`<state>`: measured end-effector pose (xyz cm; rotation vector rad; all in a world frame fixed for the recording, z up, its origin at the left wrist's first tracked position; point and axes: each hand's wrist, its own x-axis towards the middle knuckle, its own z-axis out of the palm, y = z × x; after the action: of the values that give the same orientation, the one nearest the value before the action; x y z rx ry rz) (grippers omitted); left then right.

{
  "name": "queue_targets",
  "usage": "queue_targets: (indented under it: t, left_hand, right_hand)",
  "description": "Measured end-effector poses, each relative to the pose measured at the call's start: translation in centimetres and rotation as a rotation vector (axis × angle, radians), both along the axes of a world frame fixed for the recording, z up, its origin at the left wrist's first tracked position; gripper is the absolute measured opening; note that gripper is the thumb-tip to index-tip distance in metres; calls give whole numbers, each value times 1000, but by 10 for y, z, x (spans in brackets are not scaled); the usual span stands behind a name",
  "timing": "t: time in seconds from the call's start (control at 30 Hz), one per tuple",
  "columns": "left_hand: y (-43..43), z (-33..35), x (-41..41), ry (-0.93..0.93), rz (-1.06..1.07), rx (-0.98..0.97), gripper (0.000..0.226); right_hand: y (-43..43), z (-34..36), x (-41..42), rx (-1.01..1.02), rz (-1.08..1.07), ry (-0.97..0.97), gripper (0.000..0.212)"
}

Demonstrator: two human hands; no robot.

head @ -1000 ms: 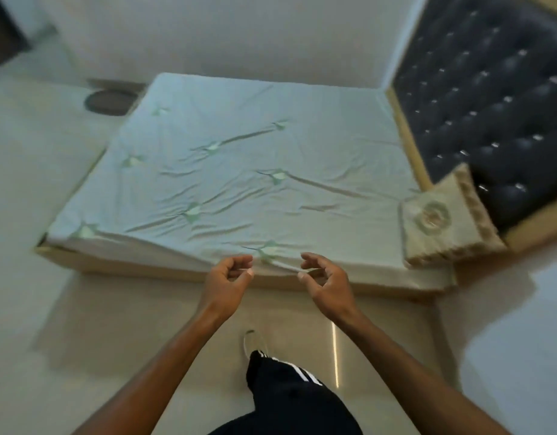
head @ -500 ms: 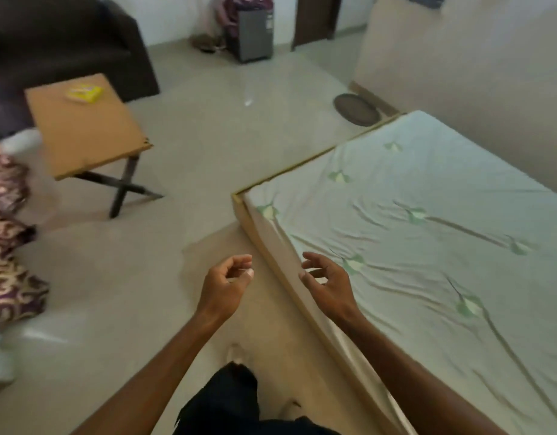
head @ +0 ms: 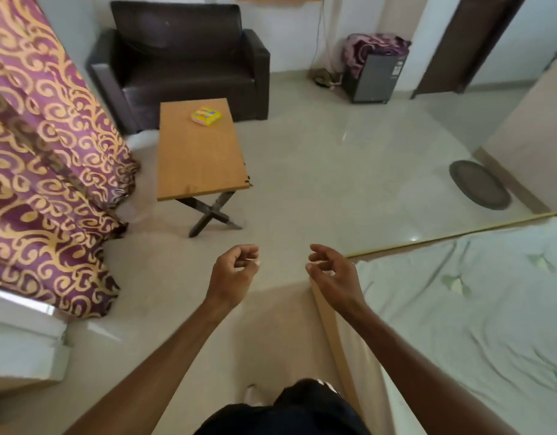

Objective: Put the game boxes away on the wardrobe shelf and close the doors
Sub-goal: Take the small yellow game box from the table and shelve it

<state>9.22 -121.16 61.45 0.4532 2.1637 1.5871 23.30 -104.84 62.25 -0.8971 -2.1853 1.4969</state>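
The bed (head: 474, 324) lies right of the table (head: 201, 158). The left hand (head: 233, 274) and right hand (head: 333, 274) hang in front of the table, fingers loosely bent, holding nothing. The little yellow game box (head: 206, 116) sits on the table's far end. It looks light and stiff, so pinch its sides.

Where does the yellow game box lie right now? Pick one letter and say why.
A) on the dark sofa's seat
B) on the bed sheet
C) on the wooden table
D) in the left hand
C: the yellow game box sits on the wooden table, towards its far end near the dark sofa, while the left hand and the right hand hold nothing.
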Motion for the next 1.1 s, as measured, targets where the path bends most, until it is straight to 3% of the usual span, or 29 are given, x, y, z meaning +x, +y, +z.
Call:
queue_targets:
  t: [0.63,0.9,1.1]
  left_hand:
    - [230,-15,-380,-79,206,-4,26]
    - [287,-44,-539,-36,346,-43,22]
    - [321,-55,-671,-49,325,-90,25]
  right_hand:
    - [259,-10,-429,-30,237,-40,35]
    - [337,-27,-614,5,375,-110,35]
    - [371,-32,-748,10,446,-132,35]
